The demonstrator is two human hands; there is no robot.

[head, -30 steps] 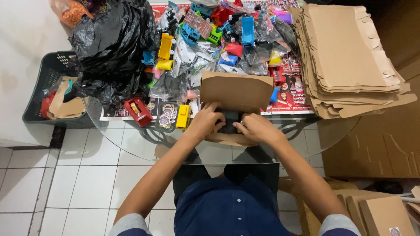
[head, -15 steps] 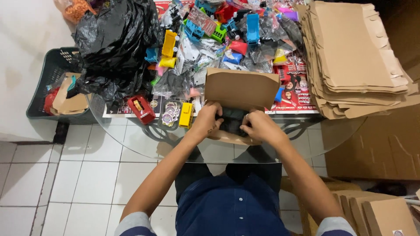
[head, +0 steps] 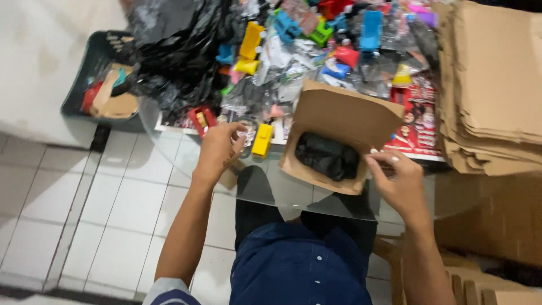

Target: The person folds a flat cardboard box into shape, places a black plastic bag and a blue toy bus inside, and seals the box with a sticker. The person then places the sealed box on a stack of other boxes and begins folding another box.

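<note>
The box (head: 339, 133) is the landmark. It is a brown cardboard carton that rests on the glass desk (head: 169, 152) at the near edge, in front of the person. Its lid is raised toward the far side, so the interior stays exposed. Inside lies a black bundle (head: 327, 155), low against the near wall.

The right hand (head: 398, 181) is at the box's near right corner. Its fingers pinch the carton edge, which probably steadies the box.

The left hand (head: 220, 148) is left of the box and apart from it. Its fingers are curled around something small; what it is cannot be told. A yellow toy (head: 262, 140) lies between this hand and the box. A red toy (head: 202, 120) lies further left.

Beyond the box is a pile of wrapped toys (head: 316, 51). To its right stands a stack of flat cardboard (head: 497, 85), within reach.
</note>
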